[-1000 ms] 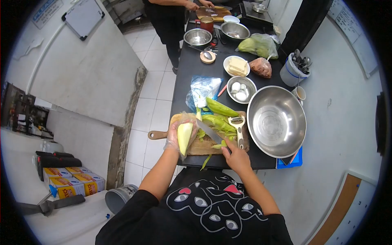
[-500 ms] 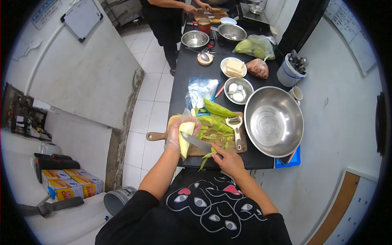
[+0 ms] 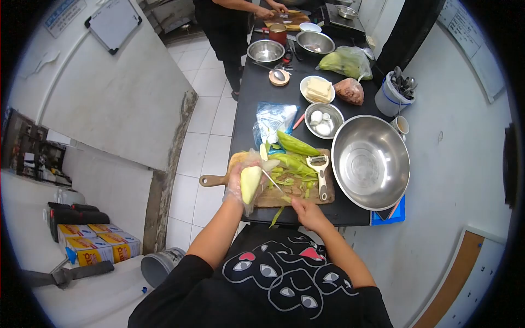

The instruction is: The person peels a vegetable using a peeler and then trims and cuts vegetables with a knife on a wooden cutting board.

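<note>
Step in hand looks like knife work on a pale green piece [image 3: 251, 185], apparently peeled. The piece is held above the left part of the cutting board [image 3: 268, 203], cradled in the left hand [image 3: 234, 185], which is covered by a clear plastic glove. The knife [image 3: 274, 181] is gripped by the handle in the right hand [image 3: 310, 215]; its blade is seen nearly edge-on, with the tip close to the left hand. Whether the piece is touched by the blade cannot be told.

Green peelings [image 3: 298, 165] are scattered over the board, with a peeler [image 3: 322, 176] lying at its right side, not held. A larger green piece [image 3: 297, 144] is rested at the far edge. A big steel bowl [image 3: 370, 194] is placed just right of the board; no piece is seen inside.

As judged, a firm hold on the piece and a controlled blade angle are called for by the next stroke, with the gloved fingers out of the edge's path. Slipping is judged possible, since the surface looks smooth.
</note>
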Demonstrator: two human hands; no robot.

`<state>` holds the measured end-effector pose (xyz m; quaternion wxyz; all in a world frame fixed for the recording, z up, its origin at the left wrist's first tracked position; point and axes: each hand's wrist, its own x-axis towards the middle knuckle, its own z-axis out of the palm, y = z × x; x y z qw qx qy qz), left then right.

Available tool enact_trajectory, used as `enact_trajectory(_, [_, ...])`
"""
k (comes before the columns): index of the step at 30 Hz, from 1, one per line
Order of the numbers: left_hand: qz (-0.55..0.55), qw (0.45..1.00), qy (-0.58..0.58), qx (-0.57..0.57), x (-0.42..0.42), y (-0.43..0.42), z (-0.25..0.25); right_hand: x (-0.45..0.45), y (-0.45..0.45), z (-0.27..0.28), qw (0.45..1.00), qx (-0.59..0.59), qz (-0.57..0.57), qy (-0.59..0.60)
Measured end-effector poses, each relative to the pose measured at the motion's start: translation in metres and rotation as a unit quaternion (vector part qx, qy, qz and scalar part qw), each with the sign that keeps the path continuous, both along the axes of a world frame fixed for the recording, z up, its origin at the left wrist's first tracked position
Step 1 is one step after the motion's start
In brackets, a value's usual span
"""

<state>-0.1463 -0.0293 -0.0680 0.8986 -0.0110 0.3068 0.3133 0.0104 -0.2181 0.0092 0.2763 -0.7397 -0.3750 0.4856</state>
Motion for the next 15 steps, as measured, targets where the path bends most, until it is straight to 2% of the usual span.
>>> enact_trajectory(1, [-0.005, 0.999, 0.029, 0.014, 0.004, -0.002, 0.018, 0.0, 0.0, 0.008, 1.0, -0.02, 0.009, 0.011])
enact_trajectory(3, [-0.038, 0.997, -0.017, 0.068, 0.003, 0.004, 0.011, -0.002, -0.009, 0.008, 0.997, 0.029, 0.058, -0.044])
enact_trajectory(4, [-0.053, 0.993, -0.04, 0.095, 0.002, 0.007, 0.011, -0.002, -0.012, 0.01, 0.996, 0.049, 0.07, -0.035])
enact_trajectory(6, [-0.044, 0.994, -0.058, 0.084, 0.002, 0.012, 0.01, -0.002, -0.016, 0.014, 0.992, 0.089, 0.093, -0.017])
enact_trajectory(10, [-0.042, 0.998, -0.035, 0.044, 0.011, 0.015, 0.02, 0.0, -0.015, 0.017, 0.987, 0.068, 0.11, -0.098])
enact_trajectory(13, [-0.058, 0.995, -0.056, 0.059, 0.012, 0.015, 0.02, 0.001, -0.011, 0.014, 0.977, 0.053, 0.109, -0.173])
enact_trajectory(15, [-0.034, 0.998, -0.01, 0.046, 0.016, 0.01, 0.029, 0.0, -0.008, 0.013, 0.971, 0.021, 0.104, -0.212])
